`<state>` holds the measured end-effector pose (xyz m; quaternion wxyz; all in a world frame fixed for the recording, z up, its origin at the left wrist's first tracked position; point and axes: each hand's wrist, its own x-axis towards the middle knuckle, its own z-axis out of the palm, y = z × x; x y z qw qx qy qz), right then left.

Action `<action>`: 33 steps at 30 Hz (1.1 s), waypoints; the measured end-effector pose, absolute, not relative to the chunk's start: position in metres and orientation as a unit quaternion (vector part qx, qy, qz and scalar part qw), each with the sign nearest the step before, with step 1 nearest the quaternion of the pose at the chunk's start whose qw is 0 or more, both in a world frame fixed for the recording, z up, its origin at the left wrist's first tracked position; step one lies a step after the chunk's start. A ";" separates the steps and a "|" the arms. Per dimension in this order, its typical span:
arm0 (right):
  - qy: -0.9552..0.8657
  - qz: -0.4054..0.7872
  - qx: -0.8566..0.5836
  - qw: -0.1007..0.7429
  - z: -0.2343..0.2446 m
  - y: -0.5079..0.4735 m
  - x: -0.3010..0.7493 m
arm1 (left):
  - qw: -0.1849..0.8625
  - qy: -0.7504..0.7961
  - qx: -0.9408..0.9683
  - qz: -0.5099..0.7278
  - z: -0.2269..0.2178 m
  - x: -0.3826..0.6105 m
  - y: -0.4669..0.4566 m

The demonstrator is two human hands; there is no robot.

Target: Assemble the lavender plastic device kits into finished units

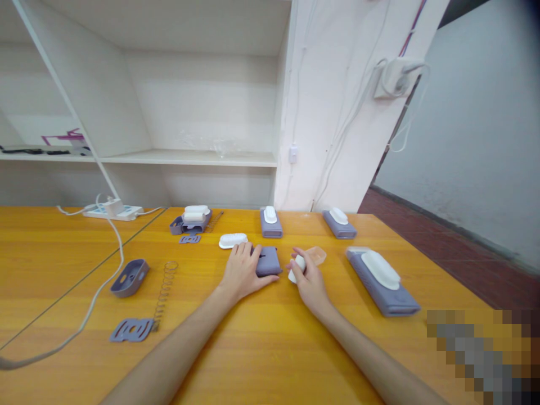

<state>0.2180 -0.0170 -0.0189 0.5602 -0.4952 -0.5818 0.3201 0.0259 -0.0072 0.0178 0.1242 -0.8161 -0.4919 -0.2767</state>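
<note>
My left hand grips a grey-purple plastic case lying on the wooden table, thumb along its near edge and fingers over its left side. A small dark slot shows on top of the case. To its right, my right hand is closed on a small white part, partly covered by the fingers. Just behind that hand lies a translucent orange piece. A white ribbed oval part rests beyond my left hand's fingers.
Grey-purple cases topped with white oval parts stand at the back, far right and right. On the left are an open grey cup, a metal spring, a slotted plate, a white cable and a power strip.
</note>
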 end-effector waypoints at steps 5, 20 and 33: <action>-0.600 0.288 -0.498 0.556 -0.019 -0.017 0.218 | 0.095 -0.446 -0.846 -0.276 0.020 0.024 -0.008; -0.651 0.276 -0.462 0.535 -0.015 -0.022 0.214 | 0.080 -0.394 -0.870 -0.284 0.022 0.028 -0.014; -0.605 0.264 -0.501 0.560 -0.020 -0.018 0.221 | 0.081 -0.451 -0.836 -0.303 0.017 0.027 -0.009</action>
